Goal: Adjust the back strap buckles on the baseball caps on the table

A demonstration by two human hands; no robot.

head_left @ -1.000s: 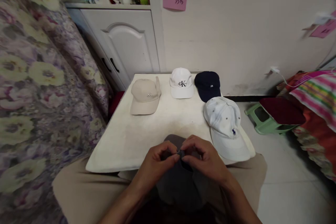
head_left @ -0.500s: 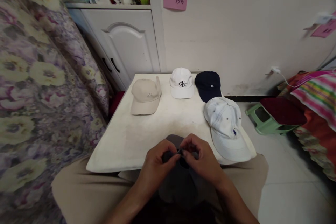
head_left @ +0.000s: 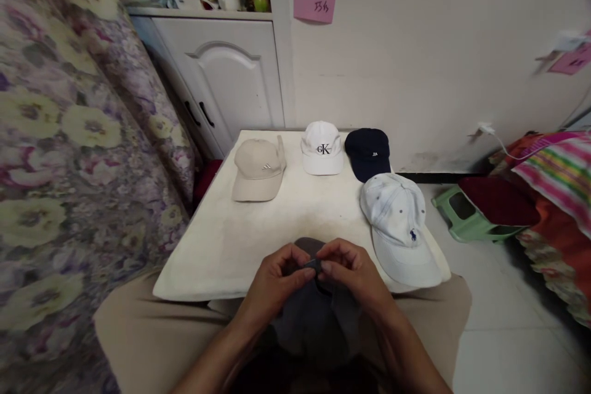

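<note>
A dark grey cap (head_left: 318,320) lies over my lap at the near edge of the white table (head_left: 240,240). My left hand (head_left: 272,286) and my right hand (head_left: 353,277) meet above it, fingers pinched together on the cap's back strap. On the table lie a beige cap (head_left: 257,167) at the left, a white cap with a black logo (head_left: 322,148), a navy cap (head_left: 368,152) at the back, and a pale blue cap (head_left: 399,225) at the right.
A floral fabric surface (head_left: 69,154) rises at the left. A white cabinet (head_left: 226,80) stands behind the table. A green stool (head_left: 466,218) and striped bedding (head_left: 558,178) are at the right, on a tiled floor.
My hands have shifted slightly on the dark cap's strap while staying pinched together. The view has tilted a little; the caps on the table have not moved.
</note>
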